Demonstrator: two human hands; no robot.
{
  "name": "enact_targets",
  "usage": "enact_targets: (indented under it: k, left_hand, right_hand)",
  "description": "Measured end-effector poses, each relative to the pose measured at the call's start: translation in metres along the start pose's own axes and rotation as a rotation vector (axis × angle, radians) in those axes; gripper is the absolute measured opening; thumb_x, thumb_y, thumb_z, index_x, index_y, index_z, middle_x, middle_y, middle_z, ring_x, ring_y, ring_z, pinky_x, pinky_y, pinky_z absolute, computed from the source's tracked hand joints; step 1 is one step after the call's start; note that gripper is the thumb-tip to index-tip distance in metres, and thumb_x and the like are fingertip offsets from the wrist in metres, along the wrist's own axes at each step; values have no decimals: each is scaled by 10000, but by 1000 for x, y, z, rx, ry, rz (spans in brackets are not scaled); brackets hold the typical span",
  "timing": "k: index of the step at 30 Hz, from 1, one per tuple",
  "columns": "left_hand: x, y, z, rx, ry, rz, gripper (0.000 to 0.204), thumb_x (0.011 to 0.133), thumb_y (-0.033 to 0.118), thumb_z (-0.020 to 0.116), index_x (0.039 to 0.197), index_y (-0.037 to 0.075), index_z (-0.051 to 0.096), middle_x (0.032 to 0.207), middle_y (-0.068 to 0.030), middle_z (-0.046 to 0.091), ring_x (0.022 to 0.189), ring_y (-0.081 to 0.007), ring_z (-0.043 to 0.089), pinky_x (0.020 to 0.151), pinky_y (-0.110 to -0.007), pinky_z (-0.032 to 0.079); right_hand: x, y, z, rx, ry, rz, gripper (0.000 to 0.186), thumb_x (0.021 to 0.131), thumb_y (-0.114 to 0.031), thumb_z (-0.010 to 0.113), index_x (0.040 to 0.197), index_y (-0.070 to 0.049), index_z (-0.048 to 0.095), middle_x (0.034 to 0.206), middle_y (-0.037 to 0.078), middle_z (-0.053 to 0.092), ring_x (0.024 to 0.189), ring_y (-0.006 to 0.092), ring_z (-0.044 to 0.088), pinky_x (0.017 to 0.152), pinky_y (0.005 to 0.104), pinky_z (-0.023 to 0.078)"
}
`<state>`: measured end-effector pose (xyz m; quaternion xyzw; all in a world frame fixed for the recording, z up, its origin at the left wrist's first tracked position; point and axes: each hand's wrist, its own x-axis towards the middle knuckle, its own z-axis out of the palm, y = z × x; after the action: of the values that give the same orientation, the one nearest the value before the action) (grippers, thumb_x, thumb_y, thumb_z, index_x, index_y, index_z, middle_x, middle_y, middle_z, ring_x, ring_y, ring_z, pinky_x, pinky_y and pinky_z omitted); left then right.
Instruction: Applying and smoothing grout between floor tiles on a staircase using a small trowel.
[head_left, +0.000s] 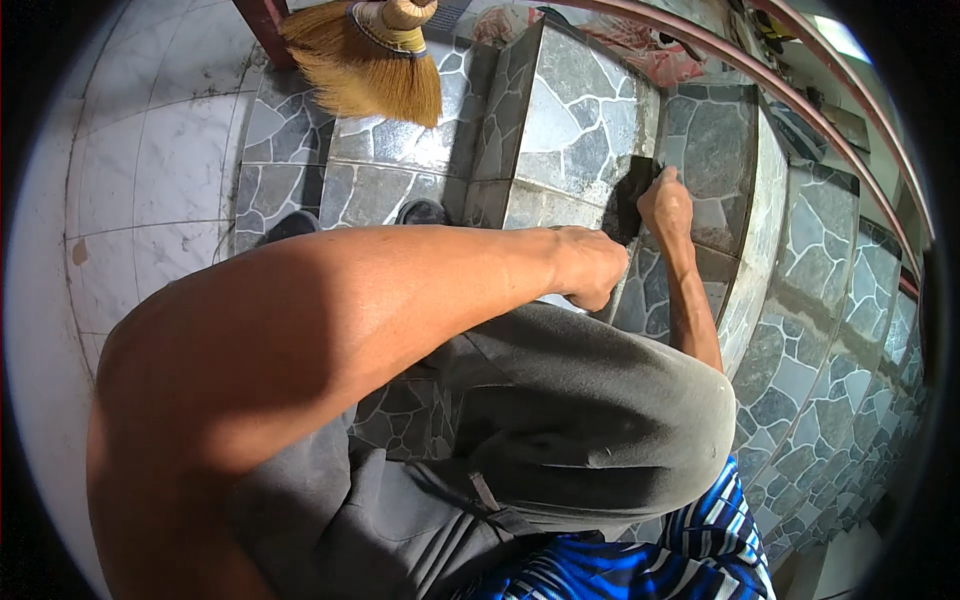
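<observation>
My left hand (592, 268) is closed just above my knee, beside the riser of a stone-patterned tiled step (575, 95). A little of something white shows below its fingers, and what it holds, if anything, is hidden. My right hand (667, 208) is closed in a fist at the inner corner of the step. Something small and dark shows at its fingertips, too small to name. Between both hands lies a dark patch (630, 190) on the step's edge; I cannot tell whether it is shadow, wetness or a gap.
A straw broom (375, 60) stands on the steps at the top left. Reddish metal railings (720, 45) curve along the upper right. More tiled steps (790, 390) run down on the right. White marble-look tiles (160, 150) cover the left side. My bent knee (680, 420) is below my hands.
</observation>
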<state>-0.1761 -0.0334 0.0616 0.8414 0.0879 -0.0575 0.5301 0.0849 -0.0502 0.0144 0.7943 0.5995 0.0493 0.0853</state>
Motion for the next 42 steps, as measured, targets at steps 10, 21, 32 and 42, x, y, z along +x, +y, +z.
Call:
enact_targets:
  k: [10,21,32,42]
  left_hand:
    - [-2,2,2,32,-6,-81,239,663,59,651,885,32,734,938,-151,706,961,-308,668,790,-396,523]
    - [-4,-2,9,-25,-33,-93,242,683,63,651,904,-3,724,967,-187,694,966,-333,661,800,-407,519]
    - [-10,-8,10,-58,-15,-36,204,769,83,581,896,-39,684,908,-247,670,916,-395,650,798,-455,505]
    - [-3,-11,15,-63,-62,-25,219,846,124,532,936,-34,655,902,-269,658,899,-419,640,804,-476,494]
  right_hand:
    - [-54,-23,-5,-16,-108,125,196,860,-94,508,971,63,471,800,348,623,783,473,650,686,545,507]
    - [-91,-18,-10,113,-94,149,158,897,-123,517,912,29,477,737,309,618,749,496,619,643,549,483]
    - [-123,-36,-21,196,-119,199,160,886,-141,546,906,15,513,768,280,622,797,470,619,674,508,478]
    - [-94,-27,-46,394,-98,184,294,884,-95,616,1119,72,561,734,232,595,647,222,572,630,384,462]
